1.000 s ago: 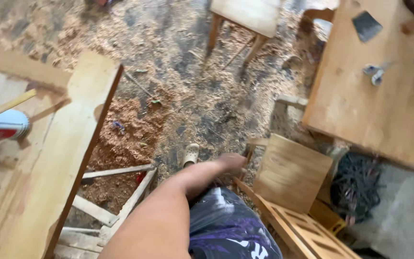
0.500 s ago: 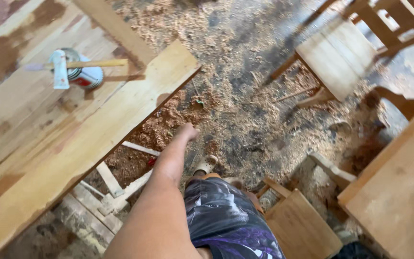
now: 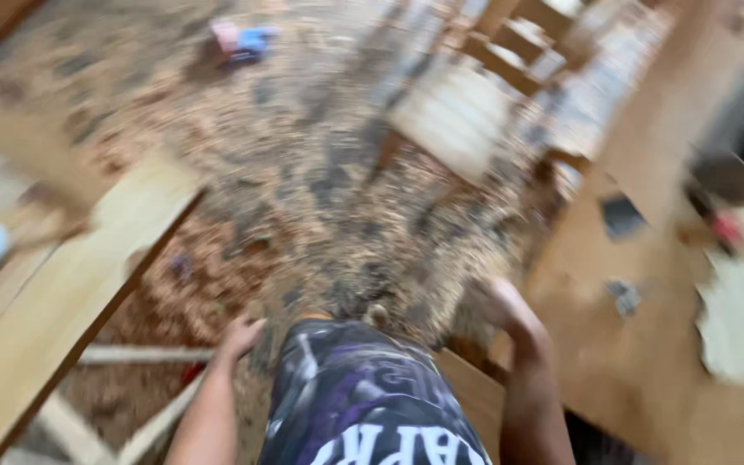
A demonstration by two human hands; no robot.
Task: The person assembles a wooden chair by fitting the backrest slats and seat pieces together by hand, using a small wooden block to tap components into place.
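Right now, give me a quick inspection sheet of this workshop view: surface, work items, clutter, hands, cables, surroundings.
Surface: floor covered in sawdust and wood shavings; picture is motion-blurred.
Work items: long pale plank lies at the left, nearest the left hand; wooden tabletop at the right, nearest the right hand.
Clutter: thin wood offcuts under the plank; small dark items on the tabletop, too blurred to name.
Hands: left hand low beside the leg, holding nothing visible; right hand by the tabletop edge, grip unclear.
Cables: nothing seen.
Surroundings: wooden chair ahead; blurred pink and blue object on the floor further off.
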